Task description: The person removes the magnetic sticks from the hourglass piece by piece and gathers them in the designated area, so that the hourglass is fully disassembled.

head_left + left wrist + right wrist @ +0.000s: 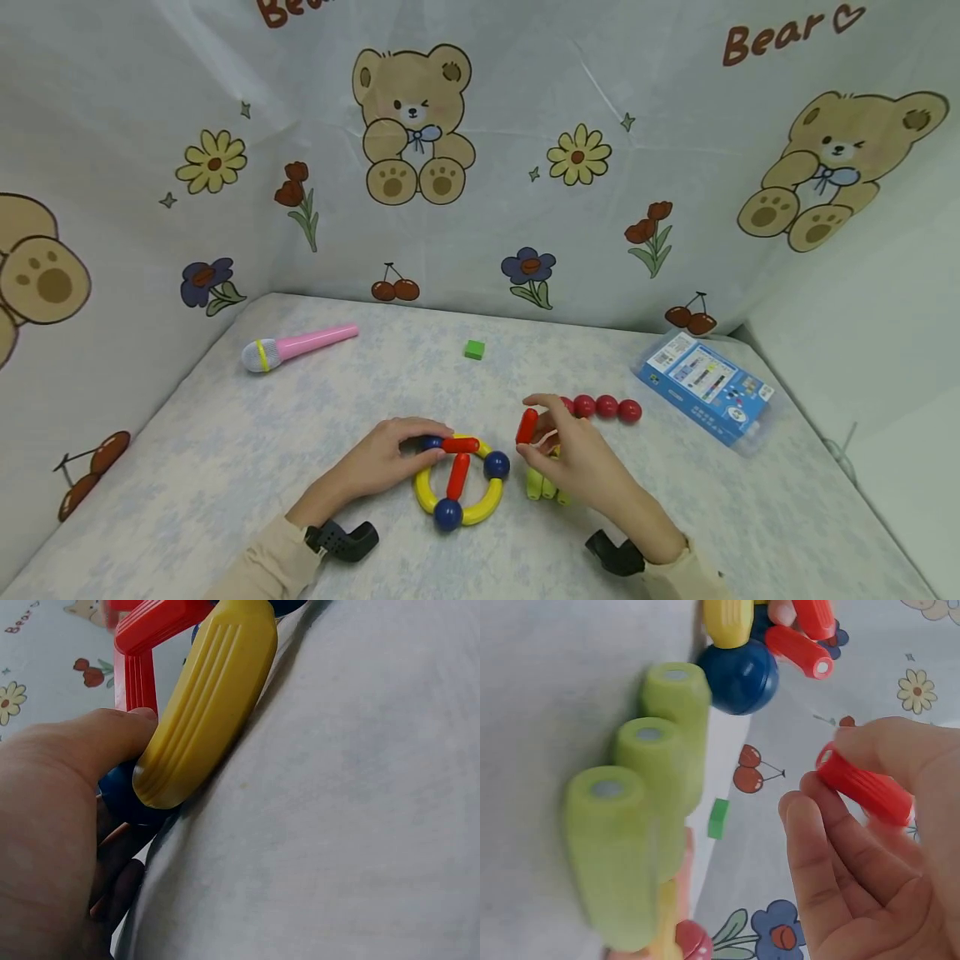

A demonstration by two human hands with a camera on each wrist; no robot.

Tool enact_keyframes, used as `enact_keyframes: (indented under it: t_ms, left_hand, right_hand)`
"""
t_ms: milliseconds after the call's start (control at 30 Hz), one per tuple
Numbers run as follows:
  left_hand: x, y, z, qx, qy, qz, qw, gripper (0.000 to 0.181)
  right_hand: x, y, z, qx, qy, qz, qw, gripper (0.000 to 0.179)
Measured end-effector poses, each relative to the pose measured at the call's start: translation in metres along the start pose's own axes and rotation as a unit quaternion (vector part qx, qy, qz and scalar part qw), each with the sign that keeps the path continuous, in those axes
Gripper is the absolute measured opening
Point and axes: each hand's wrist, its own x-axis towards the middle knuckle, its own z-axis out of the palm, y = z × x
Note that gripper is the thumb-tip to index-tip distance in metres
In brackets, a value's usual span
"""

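On the table lies a ring of yellow curved rods (487, 506) joined by dark blue balls (497, 465). My left hand (390, 458) grips the blue ball (124, 793) at the ring's upper left, thumb on one side and fingers on the other. One red rod (460, 446) reaches rightward from that ball; another red rod (458, 477) angles up from the bottom ball (447, 515). To the right of the ring, my right hand (577, 458) pinches a loose red rod (870, 791) between thumb and fingers, raised above the table. Light green rods (607, 855) stand just below this hand.
A row of red balls (607, 407) sits behind my right hand. Farther right is a blue printed box (705, 387) in clear plastic. A small green block (474, 349) lies toward the back, and a pink toy microphone (300, 345) at the back left. Patterned cloth hangs behind.
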Motion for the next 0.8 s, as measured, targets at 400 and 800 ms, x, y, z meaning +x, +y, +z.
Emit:
enact_keyframes:
  t_ms: [400, 800]
  left_hand:
    - [0.001, 0.000, -0.001, 0.002, 0.002, -0.003, 1.0000, 0.031]
    - [0.000, 0.003, -0.003, -0.004, -0.003, 0.004, 1.0000, 0.031]
  right_hand:
    - [-0.032, 0.012, -0.017, -0.026, -0.004, 0.043, 0.9987, 0.056]
    - [-0.059, 0.037, -0.032, -0.011, -0.054, 0.086, 0.9947, 0.051]
